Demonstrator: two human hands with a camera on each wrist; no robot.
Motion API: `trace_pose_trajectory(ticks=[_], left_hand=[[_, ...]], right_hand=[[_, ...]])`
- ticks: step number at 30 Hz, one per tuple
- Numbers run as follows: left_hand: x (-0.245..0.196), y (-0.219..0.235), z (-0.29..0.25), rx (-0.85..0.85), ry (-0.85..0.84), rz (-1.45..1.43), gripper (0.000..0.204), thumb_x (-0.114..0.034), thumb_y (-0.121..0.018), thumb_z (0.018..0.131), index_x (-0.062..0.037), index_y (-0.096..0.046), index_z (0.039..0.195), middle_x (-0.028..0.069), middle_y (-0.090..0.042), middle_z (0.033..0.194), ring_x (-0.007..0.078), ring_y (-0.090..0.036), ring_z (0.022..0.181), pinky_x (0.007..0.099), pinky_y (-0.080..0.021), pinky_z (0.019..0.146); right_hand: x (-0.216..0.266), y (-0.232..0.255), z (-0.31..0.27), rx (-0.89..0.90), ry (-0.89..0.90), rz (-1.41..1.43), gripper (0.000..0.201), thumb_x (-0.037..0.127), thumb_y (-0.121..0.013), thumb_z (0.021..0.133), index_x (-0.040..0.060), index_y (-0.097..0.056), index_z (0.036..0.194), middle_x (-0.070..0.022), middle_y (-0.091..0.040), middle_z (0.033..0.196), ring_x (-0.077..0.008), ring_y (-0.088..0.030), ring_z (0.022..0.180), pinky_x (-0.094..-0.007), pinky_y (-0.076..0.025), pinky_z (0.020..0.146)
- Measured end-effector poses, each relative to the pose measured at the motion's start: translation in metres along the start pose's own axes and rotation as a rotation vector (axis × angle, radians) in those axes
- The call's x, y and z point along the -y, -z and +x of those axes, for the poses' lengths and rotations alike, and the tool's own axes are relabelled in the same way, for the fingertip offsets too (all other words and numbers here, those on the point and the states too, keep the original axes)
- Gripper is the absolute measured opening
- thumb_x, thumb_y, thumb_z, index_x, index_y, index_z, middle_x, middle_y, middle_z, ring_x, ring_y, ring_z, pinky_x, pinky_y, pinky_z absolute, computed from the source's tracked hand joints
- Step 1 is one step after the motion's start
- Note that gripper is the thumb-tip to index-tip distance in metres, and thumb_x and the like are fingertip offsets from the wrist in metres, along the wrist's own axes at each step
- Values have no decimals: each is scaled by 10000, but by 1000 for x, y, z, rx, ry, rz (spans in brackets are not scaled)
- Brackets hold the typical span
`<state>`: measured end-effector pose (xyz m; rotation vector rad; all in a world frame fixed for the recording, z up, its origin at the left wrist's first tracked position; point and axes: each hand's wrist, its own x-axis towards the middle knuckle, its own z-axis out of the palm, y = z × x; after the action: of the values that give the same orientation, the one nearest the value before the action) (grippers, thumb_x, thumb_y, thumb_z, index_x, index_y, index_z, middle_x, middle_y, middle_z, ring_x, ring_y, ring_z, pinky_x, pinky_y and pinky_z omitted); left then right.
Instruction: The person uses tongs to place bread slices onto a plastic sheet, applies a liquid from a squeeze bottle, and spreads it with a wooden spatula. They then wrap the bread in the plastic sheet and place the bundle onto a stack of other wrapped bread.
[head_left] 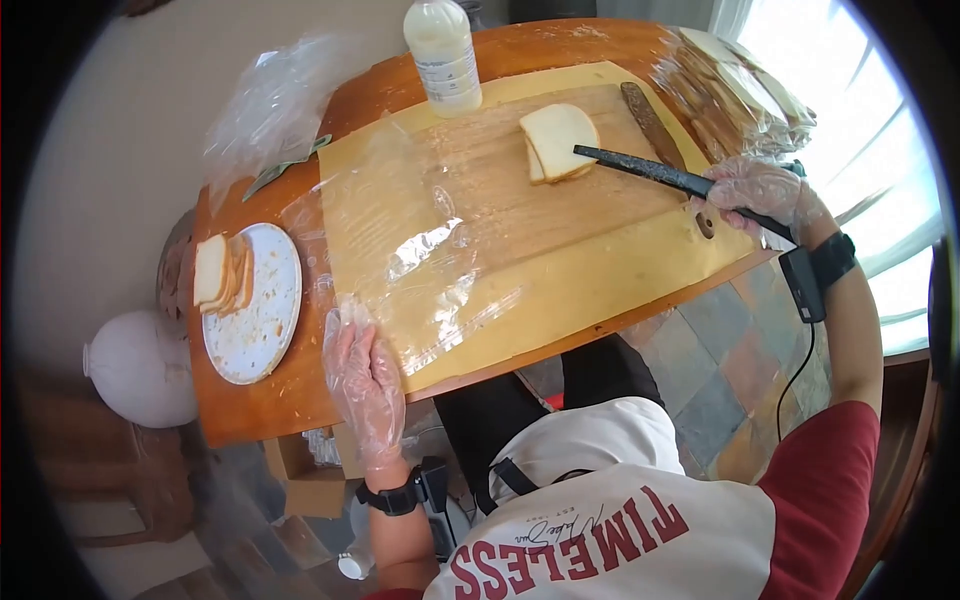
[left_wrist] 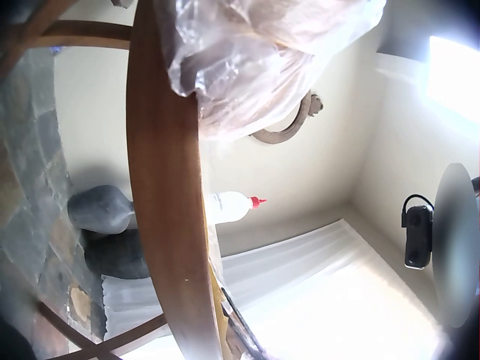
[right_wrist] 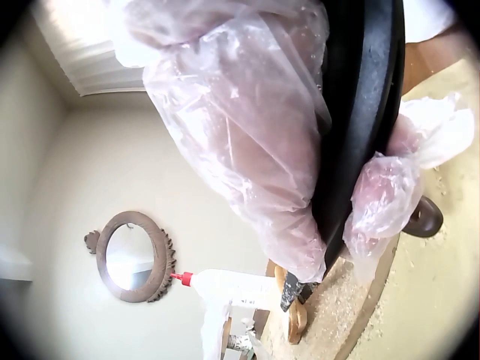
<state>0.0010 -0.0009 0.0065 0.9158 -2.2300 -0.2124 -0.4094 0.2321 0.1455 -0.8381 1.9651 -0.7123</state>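
Two slices of white sandwich bread [head_left: 562, 135] are stacked, slightly offset, on the far right part of the wooden cutting board [head_left: 560, 222]. Black tongs [head_left: 655, 172] are gripped at the right edge of the board by the right hand [head_left: 755, 190], which is covered by a clear plastic glove [right_wrist: 240, 135] and has its fingers wrapped about the tool. The tips of the tongs are held at the upper slice; whether it is pressed cannot be told. The left hand [head_left: 365, 385], likewise gloved, is placed at the table [head_left: 305, 408] edge, left of the board and on the person's side of it, with its fingers loosely extended side by side. Clear plastic film [head_left: 430, 245] is spread over the board's left part and the yellow mat [head_left: 560, 305] beneath. More bread slices [head_left: 222, 272] are stood together on a white plate [head_left: 280, 275] left of the board. A red-capped bottle [head_left: 445, 60] is set at the board's far side, and plastic-wrapped stacks [head_left: 740, 95] are placed past its far right corner
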Motion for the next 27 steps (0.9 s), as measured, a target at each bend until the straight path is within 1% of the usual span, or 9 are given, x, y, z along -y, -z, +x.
trace_pose_trajectory(ticks=[3,7,10,13,16,19,22,25,27], left_hand=[[-1,0,0,15,42,-11,229,-33,-561,845,11,-667,1045,244,-590,1170,412,-523,1150,451,-387,1019],[0,0,0,34,30,7,237,-35,-556,850,17,-660,1056,248,-587,1172,418,-516,1156,453,-381,1026],[1,2,0,50,28,9,245,-35,-554,851,21,-655,1067,253,-582,1177,421,-511,1162,457,-379,1028],[1,3,1,60,27,7,247,-35,-555,852,26,-652,1071,260,-576,1184,423,-504,1172,461,-376,1032],[2,1,0,56,17,20,243,-36,-559,854,30,-651,1069,263,-572,1189,425,-498,1182,462,-374,1035],[3,0,-1,55,13,19,240,-37,-562,856,31,-651,1068,263,-571,1193,426,-494,1188,463,-372,1037],[4,-1,-1,51,11,30,239,-39,-564,858,29,-651,1070,263,-570,1196,423,-493,1190,463,-372,1037],[4,0,-1,47,3,45,237,-55,-562,869,18,-654,1076,254,-578,1191,410,-507,1177,454,-377,1032],[3,-1,0,29,-16,49,232,-77,-557,888,-3,-658,1084,238,-595,1176,389,-532,1148,437,-385,1023]], right_hand=[[-4,16,2,-26,19,-40,336,338,-647,847,24,-655,969,26,-521,586,-30,-472,479,-173,-368,419],[-13,23,1,-112,-4,-98,323,330,-640,847,27,-642,956,35,-510,571,-30,-468,465,-178,-363,410],[-14,16,-5,-187,1,-152,383,348,-637,838,-8,-612,977,2,-514,585,-58,-475,441,-215,-384,414],[-9,4,-13,-228,18,-124,277,281,-620,863,21,-616,959,45,-503,566,-26,-461,443,-181,-361,398],[-17,2,-5,-233,18,-135,280,268,-612,879,12,-607,993,47,-496,567,-27,-449,435,-185,-357,401],[-16,-4,-8,-257,-32,-139,276,241,-601,890,15,-601,1049,46,-501,602,-19,-461,469,-187,-363,420],[-21,-8,-8,-365,15,-310,281,216,-593,894,16,-596,1091,3,-512,636,-79,-497,492,-237,-410,470],[-33,-8,-7,-479,389,-750,288,195,-599,896,28,-589,1132,-91,-574,701,-207,-569,568,-316,-458,566],[-44,-18,-4,-641,451,-835,303,200,-604,896,31,-584,1147,-147,-594,754,-284,-592,648,-358,-464,625]])
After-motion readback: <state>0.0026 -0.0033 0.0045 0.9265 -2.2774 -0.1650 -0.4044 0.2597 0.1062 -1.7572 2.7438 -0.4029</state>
